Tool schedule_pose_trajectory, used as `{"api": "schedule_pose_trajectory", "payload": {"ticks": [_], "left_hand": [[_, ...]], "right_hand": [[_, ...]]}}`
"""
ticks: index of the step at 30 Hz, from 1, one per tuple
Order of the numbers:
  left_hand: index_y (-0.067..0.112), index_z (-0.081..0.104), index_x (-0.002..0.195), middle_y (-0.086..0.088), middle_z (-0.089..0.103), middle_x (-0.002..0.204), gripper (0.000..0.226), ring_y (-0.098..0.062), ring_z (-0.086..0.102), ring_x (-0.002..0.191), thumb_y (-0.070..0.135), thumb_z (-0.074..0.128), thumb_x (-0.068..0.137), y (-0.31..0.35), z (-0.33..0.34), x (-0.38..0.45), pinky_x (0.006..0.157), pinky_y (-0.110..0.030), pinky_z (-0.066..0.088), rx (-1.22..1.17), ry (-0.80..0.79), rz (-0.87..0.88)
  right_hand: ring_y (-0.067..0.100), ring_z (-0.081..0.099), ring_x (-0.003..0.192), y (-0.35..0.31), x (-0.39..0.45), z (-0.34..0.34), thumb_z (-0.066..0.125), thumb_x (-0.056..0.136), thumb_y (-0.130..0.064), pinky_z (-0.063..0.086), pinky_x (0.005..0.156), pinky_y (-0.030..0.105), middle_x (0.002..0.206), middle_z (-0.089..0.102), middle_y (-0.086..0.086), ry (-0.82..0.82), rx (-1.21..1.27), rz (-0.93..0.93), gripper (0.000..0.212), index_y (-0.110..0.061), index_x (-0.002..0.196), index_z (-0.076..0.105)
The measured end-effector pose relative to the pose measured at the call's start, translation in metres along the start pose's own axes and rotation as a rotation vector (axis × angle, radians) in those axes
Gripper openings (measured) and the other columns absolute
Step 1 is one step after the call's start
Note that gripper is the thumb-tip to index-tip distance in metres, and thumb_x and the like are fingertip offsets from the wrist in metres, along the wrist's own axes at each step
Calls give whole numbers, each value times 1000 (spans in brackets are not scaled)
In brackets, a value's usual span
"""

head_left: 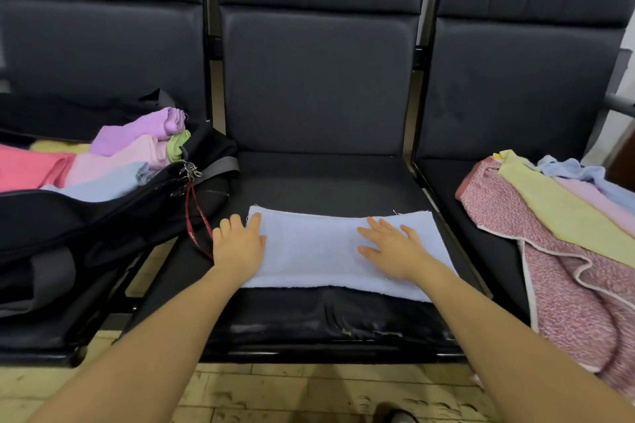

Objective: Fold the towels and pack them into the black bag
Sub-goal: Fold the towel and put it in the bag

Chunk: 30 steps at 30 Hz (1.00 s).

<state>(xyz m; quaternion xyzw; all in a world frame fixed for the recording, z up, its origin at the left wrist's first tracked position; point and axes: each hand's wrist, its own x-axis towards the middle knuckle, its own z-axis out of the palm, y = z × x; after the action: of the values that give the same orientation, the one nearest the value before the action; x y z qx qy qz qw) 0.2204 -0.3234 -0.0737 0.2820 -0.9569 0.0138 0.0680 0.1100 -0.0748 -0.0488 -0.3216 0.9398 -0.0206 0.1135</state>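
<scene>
You're mid-fold: left hand [238,247] and right hand [391,252] press flat, fingers released, on the pale blue towel [319,251]; fold again, then pack into the black bag [68,216] at nine o'clock.

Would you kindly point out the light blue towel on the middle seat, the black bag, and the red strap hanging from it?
light blue towel [316,251]: head view, bare middle between the hands.
black bag [68,216]: head view, front wall.
red strap [192,213]: head view, hanging loop.
</scene>
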Motion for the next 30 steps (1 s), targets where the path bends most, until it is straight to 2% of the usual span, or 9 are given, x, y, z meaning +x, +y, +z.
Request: {"api": "schedule_pose_trajectory", "payload": {"ticks": [3,8,11,13,16,20,23,26,30], "left_hand": [[21,29,144,-8,49,117,48,-27,45,109,33,42,99,2,3,3,91,-34,32,-56,14,4],[19,38,141,-8,54,122,42,-27,51,110,24,43,100,-3,-2,12,94,-35,30,-180,43,61],[14,42,138,-11,49,124,39,-30,53,106,18,44,100,-2,-13,10,88,-38,40,-481,74,89],[13,45,137,-10,49,127,39,-30,53,108,17,48,99,-3,-23,9,85,-38,44,-645,129,103],[15,50,135,-5,52,128,40,-24,53,112,17,53,96,-11,-39,12,88,-33,43,-766,238,94],[16,54,130,-5,59,118,37,-20,55,108,16,57,93,-13,-57,16,90,-31,44,-861,352,99],[16,57,128,-6,61,105,35,-20,58,97,14,58,93,-5,-61,15,86,-34,47,-830,373,165],[17,59,128,-8,62,103,36,-28,58,93,14,58,92,7,-60,15,82,-40,48,-755,367,197],[17,56,131,-8,63,106,39,-30,59,93,13,57,92,36,-57,13,84,-42,48,-727,311,272]], "right_hand": [[8,0,148,0,1,6,30,102,-45,-3,118,38,161,4,-9,-13,41,-35,49,-38,150,23],[8,-2,148,3,0,13,28,101,-50,-5,118,38,161,3,-11,-48,45,-37,51,-41,150,20],[9,-6,148,-1,6,15,23,100,-54,-7,118,39,161,-3,-11,-78,-28,-41,53,-42,151,12],[10,-9,147,-9,14,18,20,100,-55,-7,118,41,161,-8,-10,-88,-51,-47,55,-41,151,6],[10,-11,147,-30,31,25,18,100,-56,-8,118,41,160,-11,-10,-94,-21,-65,55,-42,151,2],[10,-11,147,-71,48,35,18,100,-54,-8,118,40,160,-13,-10,-100,68,-107,56,-42,152,1],[10,-8,148,-90,52,38,23,100,-53,-5,118,40,161,-8,-10,-96,158,-165,56,-40,152,8],[9,4,148,-80,46,30,30,101,-48,1,117,38,162,5,-7,-8,239,-143,52,-34,150,25],[16,26,141,-42,22,16,33,101,-43,12,112,37,156,26,-2,172,-46,-67,44,-30,141,42]]}}
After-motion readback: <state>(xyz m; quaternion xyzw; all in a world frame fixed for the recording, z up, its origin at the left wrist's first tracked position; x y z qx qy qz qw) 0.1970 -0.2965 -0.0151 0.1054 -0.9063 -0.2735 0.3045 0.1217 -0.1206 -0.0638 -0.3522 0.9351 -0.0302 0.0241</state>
